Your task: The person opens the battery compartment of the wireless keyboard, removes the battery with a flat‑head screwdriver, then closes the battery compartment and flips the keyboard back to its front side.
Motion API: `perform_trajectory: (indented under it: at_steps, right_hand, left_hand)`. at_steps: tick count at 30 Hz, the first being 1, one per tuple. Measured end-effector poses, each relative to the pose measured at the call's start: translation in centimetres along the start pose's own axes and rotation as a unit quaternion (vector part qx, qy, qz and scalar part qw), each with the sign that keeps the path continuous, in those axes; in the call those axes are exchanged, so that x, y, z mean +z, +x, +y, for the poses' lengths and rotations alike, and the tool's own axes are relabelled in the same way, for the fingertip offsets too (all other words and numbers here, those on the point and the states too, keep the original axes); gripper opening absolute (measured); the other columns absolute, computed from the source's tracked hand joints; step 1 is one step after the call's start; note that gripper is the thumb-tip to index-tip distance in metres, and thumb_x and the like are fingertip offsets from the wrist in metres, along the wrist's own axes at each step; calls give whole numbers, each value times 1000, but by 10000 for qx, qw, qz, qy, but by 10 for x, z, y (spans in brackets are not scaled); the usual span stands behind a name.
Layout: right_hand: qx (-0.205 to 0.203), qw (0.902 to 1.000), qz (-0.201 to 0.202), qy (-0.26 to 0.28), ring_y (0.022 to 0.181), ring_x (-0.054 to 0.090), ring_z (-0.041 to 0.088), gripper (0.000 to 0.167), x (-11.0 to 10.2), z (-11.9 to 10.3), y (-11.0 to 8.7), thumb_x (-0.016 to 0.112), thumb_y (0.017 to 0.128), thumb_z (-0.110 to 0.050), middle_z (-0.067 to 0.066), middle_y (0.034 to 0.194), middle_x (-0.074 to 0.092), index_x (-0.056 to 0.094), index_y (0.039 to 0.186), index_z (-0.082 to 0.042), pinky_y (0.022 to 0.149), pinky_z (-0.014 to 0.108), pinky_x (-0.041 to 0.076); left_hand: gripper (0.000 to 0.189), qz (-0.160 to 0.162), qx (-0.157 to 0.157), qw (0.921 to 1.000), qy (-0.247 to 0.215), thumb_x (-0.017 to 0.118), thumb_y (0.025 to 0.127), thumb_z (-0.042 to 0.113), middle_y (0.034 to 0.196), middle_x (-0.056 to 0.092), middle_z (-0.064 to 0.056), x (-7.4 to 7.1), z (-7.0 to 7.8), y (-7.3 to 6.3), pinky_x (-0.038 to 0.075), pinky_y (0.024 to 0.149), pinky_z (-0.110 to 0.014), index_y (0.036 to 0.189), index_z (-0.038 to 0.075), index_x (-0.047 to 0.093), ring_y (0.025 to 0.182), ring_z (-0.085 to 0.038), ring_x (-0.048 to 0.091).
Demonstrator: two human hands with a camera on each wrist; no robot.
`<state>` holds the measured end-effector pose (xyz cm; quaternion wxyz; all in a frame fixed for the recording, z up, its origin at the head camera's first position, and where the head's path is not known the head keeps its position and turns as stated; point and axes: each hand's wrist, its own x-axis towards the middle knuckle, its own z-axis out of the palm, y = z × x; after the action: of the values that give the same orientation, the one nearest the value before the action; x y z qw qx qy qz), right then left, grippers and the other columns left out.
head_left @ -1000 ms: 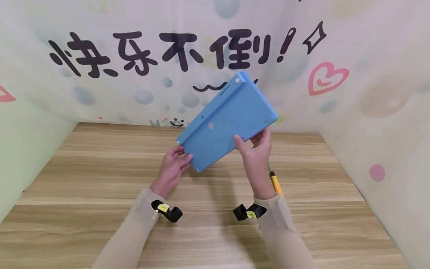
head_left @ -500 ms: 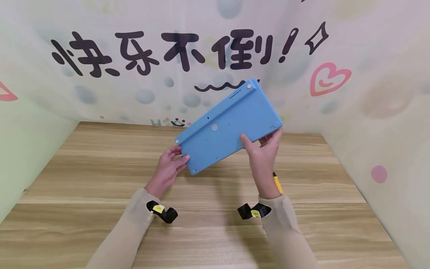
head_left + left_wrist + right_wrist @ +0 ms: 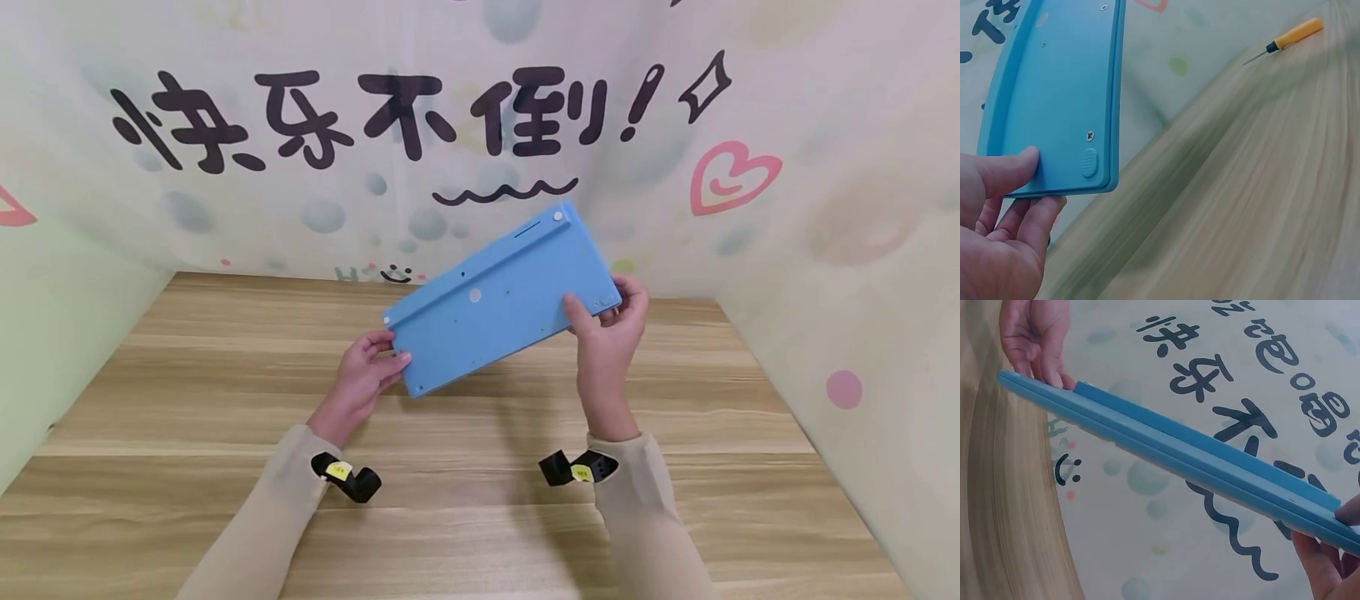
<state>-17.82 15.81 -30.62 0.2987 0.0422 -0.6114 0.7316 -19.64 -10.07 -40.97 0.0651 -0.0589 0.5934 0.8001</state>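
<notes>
A blue keyboard (image 3: 510, 321) is held up above the table, its underside facing me and its right end tilted higher. My left hand (image 3: 362, 377) pinches the lower left end, thumb on the underside and fingers behind. At the right corner, my right hand (image 3: 609, 354) grips the lower edge with its thumb in front. Screws and a ribbed foot show on the keyboard (image 3: 1063, 100) in the left wrist view. Edge-on in the right wrist view, the keyboard (image 3: 1166, 453) spans between both hands. Its key side is hidden.
A screwdriver (image 3: 1299, 33) with a yellow handle lies on the wooden table (image 3: 1241, 187) in the left wrist view; the head view does not show it. Behind the table hangs a printed cloth (image 3: 300, 225) with black lettering. A pale side wall stands at the left.
The keyboard has turned clockwise, closer to level, and its raised end has dropped. My right hand has shifted right, to the keyboard's corner. My left hand has moved slightly left and down.
</notes>
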Motion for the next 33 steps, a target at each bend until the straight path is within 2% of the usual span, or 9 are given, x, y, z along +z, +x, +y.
perform_trajectory:
  at_steps: [5,8,13,18,22,26,29,33]
  right_hand:
    - [281,9994,-15,-204,92,50,24,44,-7,3,4,66,78,1,8,104,43,41,114,-4,60,28,52]
    - [524,9967,-129,-611,89,51,24,42,-11,6,6,66,80,-3,7,104,44,43,115,-4,59,29,53]
    - [939,9854,-481,-1336,92,52,28,44,-20,15,9,64,81,-6,8,103,45,47,121,-5,58,34,54]
    - [1100,9742,-904,-1750,90,56,31,47,-34,24,12,64,81,-6,14,101,47,50,126,-5,56,38,54]
    - [1247,9558,-1561,-2156,91,58,36,53,-48,29,16,67,81,-6,20,103,48,46,130,-3,58,42,53]
    - [1628,9273,-2198,-2556,95,58,39,63,-61,33,17,70,80,-6,23,108,48,40,135,-3,62,40,53]
    - [1882,9096,-2432,-2796,96,57,38,67,-69,38,17,71,78,-6,25,111,49,38,137,-2,64,38,53]
    - [1907,8920,-2609,-3161,97,57,38,67,-78,43,17,72,78,-7,27,111,52,39,136,0,67,36,53]
  left_hand:
    - [40,-80,21,9997,215,59,84,-6,116,43,-12,-9,1,-3,49,76,-23,118,2,40,93,-17,52]
    - [42,-165,84,9991,370,60,84,-5,115,43,-11,-15,2,-4,49,76,-23,121,0,40,90,-14,54]
    - [43,-227,181,9969,737,61,84,-4,111,44,-9,-24,5,-7,49,74,-22,122,-2,40,82,-8,56]
    - [45,-239,187,9932,1124,62,84,-1,113,45,-11,-28,9,-8,50,76,-23,123,-5,40,87,-8,55]
    - [47,-243,259,9876,1530,64,84,2,114,46,-14,-32,14,-9,50,75,-26,124,-6,41,94,-12,54]
    - [48,-302,265,9823,1827,65,84,5,116,45,-16,-35,17,-9,49,75,-26,124,-5,42,100,-19,50]
    - [48,-347,231,9794,1976,66,84,6,118,45,-16,-36,17,-7,49,75,-24,124,-5,42,102,-22,49]
    - [48,-420,150,9756,2148,65,84,4,120,45,-17,-36,18,-5,49,76,-23,125,-4,43,105,-24,48]
